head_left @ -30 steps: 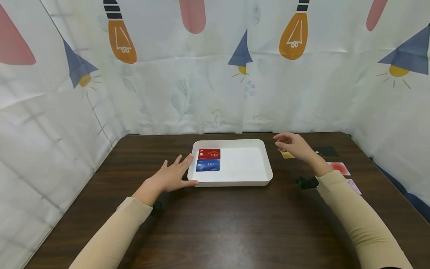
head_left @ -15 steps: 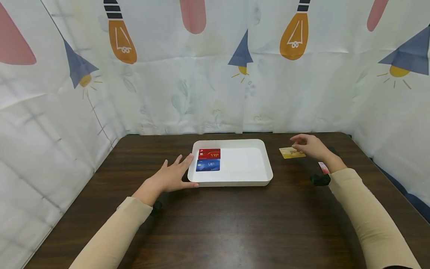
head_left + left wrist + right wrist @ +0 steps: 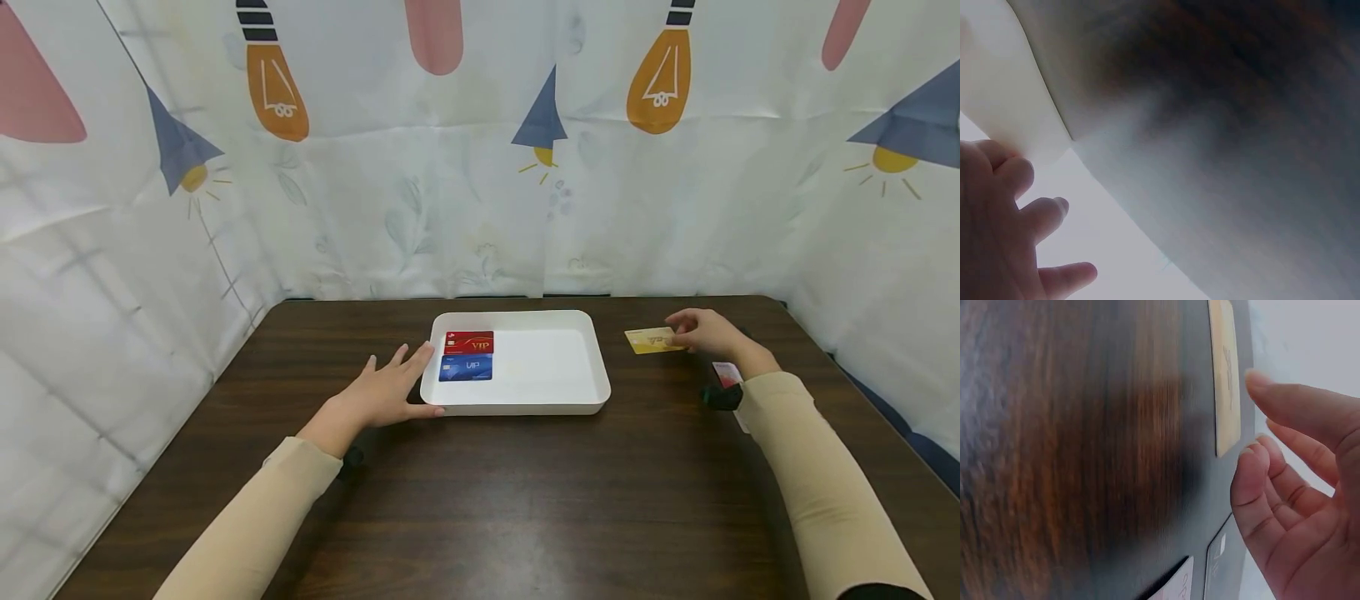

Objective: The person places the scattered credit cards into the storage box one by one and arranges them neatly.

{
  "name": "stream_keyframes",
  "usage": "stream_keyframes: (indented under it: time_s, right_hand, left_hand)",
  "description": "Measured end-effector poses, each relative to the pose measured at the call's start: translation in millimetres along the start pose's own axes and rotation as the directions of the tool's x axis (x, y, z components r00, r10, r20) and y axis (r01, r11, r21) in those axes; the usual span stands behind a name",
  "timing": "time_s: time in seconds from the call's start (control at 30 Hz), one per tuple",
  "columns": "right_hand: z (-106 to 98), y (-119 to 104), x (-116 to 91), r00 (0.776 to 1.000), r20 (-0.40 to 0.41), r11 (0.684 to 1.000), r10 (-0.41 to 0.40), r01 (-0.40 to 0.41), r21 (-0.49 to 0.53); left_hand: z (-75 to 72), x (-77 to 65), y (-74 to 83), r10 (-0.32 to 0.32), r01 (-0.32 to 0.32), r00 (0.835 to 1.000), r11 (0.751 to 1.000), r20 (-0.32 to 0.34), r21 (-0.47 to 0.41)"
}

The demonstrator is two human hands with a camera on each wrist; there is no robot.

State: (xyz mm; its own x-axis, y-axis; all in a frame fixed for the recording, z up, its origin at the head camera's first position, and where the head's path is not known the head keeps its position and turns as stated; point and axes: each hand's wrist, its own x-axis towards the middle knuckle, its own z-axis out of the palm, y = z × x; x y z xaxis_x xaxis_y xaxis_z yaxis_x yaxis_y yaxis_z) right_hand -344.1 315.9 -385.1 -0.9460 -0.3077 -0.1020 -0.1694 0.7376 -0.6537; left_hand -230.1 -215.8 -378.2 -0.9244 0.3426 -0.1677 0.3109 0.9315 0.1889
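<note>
My left hand [image 3: 382, 396] rests with spread fingers at the left edge of a white tray [image 3: 517, 410]; in the left wrist view its fingers [image 3: 1044, 219] lie against the tray wall [image 3: 1016, 75]. Inside the tray, on the left, a red VIP card [image 3: 468, 342] lies above a blue VIP card [image 3: 466, 367]. My right hand [image 3: 708, 333] is at the right end of a gold card [image 3: 651, 340] lying on the table. The right wrist view shows a gap between its thumb and loosely bent fingers, nothing held; whether the thumb touches the card I cannot tell.
A pink-and-red card [image 3: 726, 374] is partly hidden by the right wrist. A dark card [image 3: 1217, 562] and a pale card [image 3: 1177, 584] lie below the right hand in its wrist view. A patterned white curtain [image 3: 480, 208] stands behind the dark wooden table [image 3: 487, 500].
My right hand has moved right and slightly down, from beside the tray to the gold card's right end, uncovering most of that card. The left hand has stayed at the tray.
</note>
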Motion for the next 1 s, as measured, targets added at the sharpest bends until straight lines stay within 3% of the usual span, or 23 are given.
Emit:
stream_keyframes:
  time_s: [0.5,1.0]
  right_hand:
    - [-6.9,1.2,1.6,0.993,0.102,0.998,0.060,-0.062,0.019]
    - [-8.0,-0.2,2.9,0.987,0.144,0.997,0.075,-0.076,0.000]
  left_hand:
    - [0.1,-0.4,-0.6,-0.001,0.001,1.000,1.000,-0.001,-0.004]
    - [1.1,0.7,0.5,-0.008,0.008,1.000,1.000,-0.003,0.000]
